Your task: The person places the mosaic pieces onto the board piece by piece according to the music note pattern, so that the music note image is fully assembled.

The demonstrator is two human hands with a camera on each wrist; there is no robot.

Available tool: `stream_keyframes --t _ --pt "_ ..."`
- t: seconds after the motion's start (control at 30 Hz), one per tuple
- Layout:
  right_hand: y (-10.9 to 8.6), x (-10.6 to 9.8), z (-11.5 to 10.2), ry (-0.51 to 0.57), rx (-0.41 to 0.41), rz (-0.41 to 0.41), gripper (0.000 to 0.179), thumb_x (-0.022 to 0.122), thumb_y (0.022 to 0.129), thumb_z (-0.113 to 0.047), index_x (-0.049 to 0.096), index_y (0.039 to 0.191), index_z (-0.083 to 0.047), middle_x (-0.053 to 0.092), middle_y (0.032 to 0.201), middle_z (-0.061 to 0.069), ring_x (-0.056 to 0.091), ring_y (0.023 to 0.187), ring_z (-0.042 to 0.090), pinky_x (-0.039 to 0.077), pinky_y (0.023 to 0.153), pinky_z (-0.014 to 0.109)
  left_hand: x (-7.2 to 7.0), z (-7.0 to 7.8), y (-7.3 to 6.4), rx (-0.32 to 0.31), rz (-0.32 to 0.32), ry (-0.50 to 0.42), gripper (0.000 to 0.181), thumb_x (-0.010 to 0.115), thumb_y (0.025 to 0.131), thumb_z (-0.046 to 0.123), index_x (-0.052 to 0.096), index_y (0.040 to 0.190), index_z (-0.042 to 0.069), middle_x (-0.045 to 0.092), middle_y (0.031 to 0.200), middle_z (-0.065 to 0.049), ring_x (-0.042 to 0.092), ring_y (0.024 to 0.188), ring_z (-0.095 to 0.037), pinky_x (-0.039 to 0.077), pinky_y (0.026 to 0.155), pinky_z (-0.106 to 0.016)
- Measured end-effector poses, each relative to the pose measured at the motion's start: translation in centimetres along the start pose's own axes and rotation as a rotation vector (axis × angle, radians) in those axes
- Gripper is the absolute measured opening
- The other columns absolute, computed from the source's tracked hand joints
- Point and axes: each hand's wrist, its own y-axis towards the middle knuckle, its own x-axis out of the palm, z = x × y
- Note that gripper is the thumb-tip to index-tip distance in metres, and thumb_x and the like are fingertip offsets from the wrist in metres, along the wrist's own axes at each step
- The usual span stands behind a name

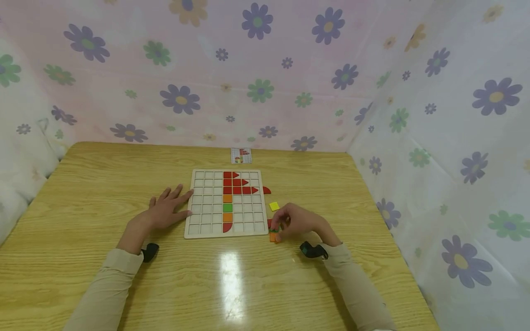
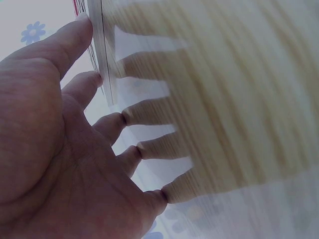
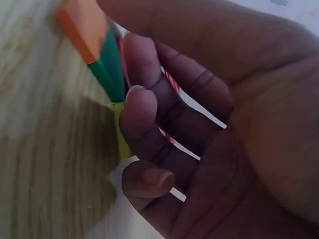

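A wooden grid board point(image 1: 207, 236) carries a column of red, orange and green tiles, with red rows ending in points at its top. My left hand point(image 1: 165, 209) lies with fingers spread at the board's left edge; thumb and index fingertips are right at the rim in the left wrist view. Beside the lower right corner, my right hand point(image 1: 296, 218) bends its fingers over small loose tiles. Thumb and index finger are close about an orange tile point(image 3: 87, 30) and a green tile point(image 3: 112, 64); I cannot tell if they grip one. A red tile point(image 1: 270, 223) is partly hidden there.
A yellow tile point(image 1: 274, 206) lies just beyond my right hand. Farther up, a red curved tile point(image 1: 267, 190) is beside the board's right edge. A small pattern card point(image 1: 241, 156) lies behind the board, near the flowered cloth wall point(image 1: 223, 110).
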Motion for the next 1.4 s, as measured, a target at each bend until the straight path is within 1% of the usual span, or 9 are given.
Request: stream_keyframes --t 0.07,0.13,0.3,0.43,0.67,0.83,1.0,1.23,1.4 --pt "-0.1 0.1 -0.1 -0.008 0.002 -0.019 0.017 0.088 0.080 -0.009 0.076 0.092 -0.010 0.071 0.084 0.000 0.052 0.060 0.006 0.045 0.057 0.022 0.0 0.0 0.1 -0.004 -0.001 0.000 0.070 0.057 0.104 0.040 0.030 0.161 0.008 0.009 0.166 -0.031 0.002 0.148 -0.061 0.002 0.108 -0.082" --pt "0.0 0.2 -0.1 -0.029 0.008 -0.016 0.018 0.089 0.079 -0.010 0.075 0.090 -0.011 0.069 0.082 -0.002 0.052 0.061 0.006 0.045 0.057 0.022 0.1 -0.1 0.1 -0.006 -0.002 0.000 0.071 0.056 0.104 0.041 0.029 0.161 0.008 0.009 0.166 -0.031 0.001 0.148 -0.060 0.001 0.108 -0.082" --pt "0.2 0.4 0.2 -0.060 0.037 0.059 0.017 0.088 0.081 -0.011 0.073 0.089 -0.012 0.067 0.080 -0.003 0.052 0.062 0.007 0.045 0.058 0.023 0.1 -0.3 0.2 -0.003 -0.001 0.002 0.072 0.056 0.104 0.043 0.028 0.161 0.009 0.008 0.166 -0.031 0.001 0.149 -0.060 0.001 0.108 -0.082" --pt "0.4 0.3 0.4 -0.060 0.058 0.121 0.018 0.087 0.082 -0.011 0.075 0.096 -0.010 0.069 0.083 0.000 0.054 0.064 0.009 0.045 0.060 0.023 0.1 -0.3 0.3 -0.004 -0.004 0.007 0.072 0.055 0.104 0.043 0.028 0.162 0.009 0.008 0.166 -0.030 0.001 0.149 -0.060 0.001 0.108 -0.082" --pt "0.5 0.3 0.8 -0.074 0.052 0.219 0.020 0.082 0.087 -0.010 0.076 0.105 -0.004 0.069 0.087 0.007 0.050 0.064 0.011 0.044 0.061 0.024 0.0 -0.2 0.2 -0.005 -0.002 0.008 0.071 0.055 0.105 0.042 0.028 0.161 0.009 0.008 0.166 -0.031 0.001 0.149 -0.060 0.001 0.108 -0.082" --pt "0.7 0.4 1.0 -0.101 0.075 0.274 0.022 0.080 0.089 -0.011 0.076 0.110 -0.006 0.068 0.090 0.005 0.050 0.066 0.011 0.044 0.063 0.024 0.1 -0.2 0.2 -0.001 0.006 0.008 0.070 0.056 0.105 0.040 0.030 0.161 0.008 0.009 0.166 -0.031 0.002 0.148 -0.061 0.002 0.107 -0.082" --pt "0.8 0.6 1.1 -0.112 0.083 0.297 0.023 0.081 0.088 -0.011 0.076 0.110 -0.008 0.068 0.090 0.004 0.049 0.067 0.011 0.043 0.064 0.024 0.1 -0.2 0.3 0.000 0.006 0.012 0.070 0.056 0.105 0.041 0.030 0.161 0.008 0.010 0.166 -0.031 0.003 0.148 -0.061 0.003 0.107 -0.083" --pt "1.0 0.5 1.0 -0.104 0.074 0.292 0.022 0.079 0.090 -0.011 0.076 0.111 -0.007 0.069 0.091 0.005 0.051 0.069 0.013 0.044 0.065 0.024 0.1 -0.2 0.1 0.000 0.004 0.009 0.070 0.056 0.104 0.042 0.030 0.161 0.008 0.010 0.166 -0.031 0.003 0.148 -0.061 0.003 0.107 -0.082" --pt "1.1 0.5 1.1 -0.126 0.088 0.309 0.019 0.077 0.092 -0.013 0.078 0.110 -0.008 0.072 0.094 0.004 0.055 0.071 0.011 0.047 0.065 0.024 0.1 -0.2 0.1 -0.001 0.003 0.006 0.070 0.055 0.105 0.042 0.030 0.161 0.008 0.010 0.166 -0.031 0.002 0.148 -0.061 0.003 0.107 -0.082"
